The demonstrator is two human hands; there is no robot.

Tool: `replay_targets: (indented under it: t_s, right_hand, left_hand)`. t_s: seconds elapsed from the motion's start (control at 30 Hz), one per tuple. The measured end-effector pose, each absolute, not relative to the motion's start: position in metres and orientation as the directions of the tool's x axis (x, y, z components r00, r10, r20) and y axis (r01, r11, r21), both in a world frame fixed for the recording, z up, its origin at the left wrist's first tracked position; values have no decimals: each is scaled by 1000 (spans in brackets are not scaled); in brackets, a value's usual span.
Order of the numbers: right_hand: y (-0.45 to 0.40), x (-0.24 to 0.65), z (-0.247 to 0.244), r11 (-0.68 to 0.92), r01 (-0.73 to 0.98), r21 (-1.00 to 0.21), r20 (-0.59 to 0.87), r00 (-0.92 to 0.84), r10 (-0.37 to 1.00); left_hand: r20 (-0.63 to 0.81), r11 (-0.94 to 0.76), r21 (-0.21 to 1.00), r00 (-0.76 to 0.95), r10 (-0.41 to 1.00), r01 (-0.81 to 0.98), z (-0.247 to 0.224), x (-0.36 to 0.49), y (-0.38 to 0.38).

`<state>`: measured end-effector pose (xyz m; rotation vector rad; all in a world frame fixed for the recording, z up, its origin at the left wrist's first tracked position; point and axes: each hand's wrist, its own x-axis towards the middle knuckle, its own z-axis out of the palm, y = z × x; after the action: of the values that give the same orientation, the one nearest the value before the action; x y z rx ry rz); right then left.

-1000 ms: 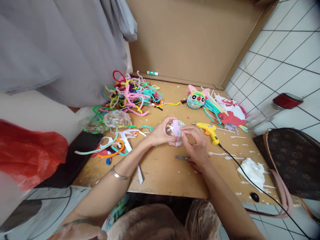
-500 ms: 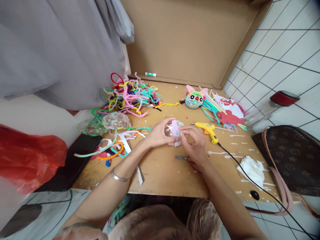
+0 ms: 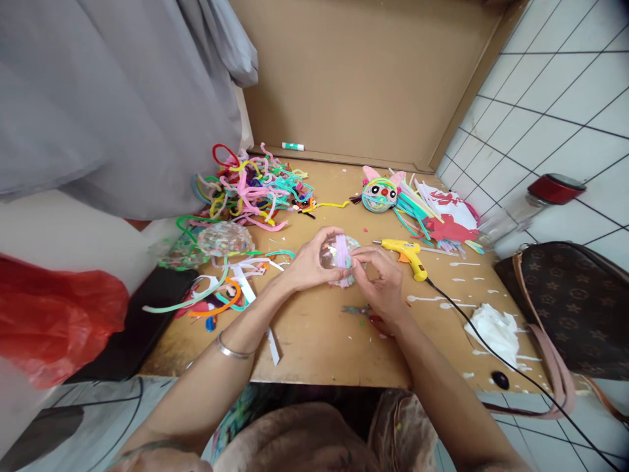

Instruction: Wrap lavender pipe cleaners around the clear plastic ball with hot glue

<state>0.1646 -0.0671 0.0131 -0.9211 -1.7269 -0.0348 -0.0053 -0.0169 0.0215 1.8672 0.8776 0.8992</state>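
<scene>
Hardly anything has changed over the last second: the whole scene has slid slightly leftward in view, while the left hand [image 3: 308,261] and right hand [image 3: 381,275] have kept the same hold. The wooden tabletop [image 3: 304,341] spreads beneath the fingers and around them. Far to their right sits a brown patterned handbag [image 3: 580,301]; beyond them and to the left, well apart, lies a tangled heap of fuzzy stems [image 3: 250,190]. A decorated ball figure [image 3: 379,194] rests beyond the right fingers, and a yellow glue gun [image 3: 405,252] lies just to their right, not held. Between the two sets of fingers is the clear ball [image 3: 329,255], gripped by the left thumb and fingers curled around it. A red-handled tool [image 3: 354,309] lies nearer the person than the fingertips, partly hidden. Smallest, a lilac strip [image 3: 342,249] crosses the ball beside the right fingertips, which are pinched together there; what they pinch, I cannot tell. The steady hold suggests careful work at that strip is ongoing.
</scene>
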Motion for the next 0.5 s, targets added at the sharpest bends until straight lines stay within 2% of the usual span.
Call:
replay_targets:
  t_s: [0.5]
  right_hand:
    - [-69,165,17,665,583,-467,802,-37,596]
  left_hand:
    - [238,-386,897,500,833,217,18,-7,-14]
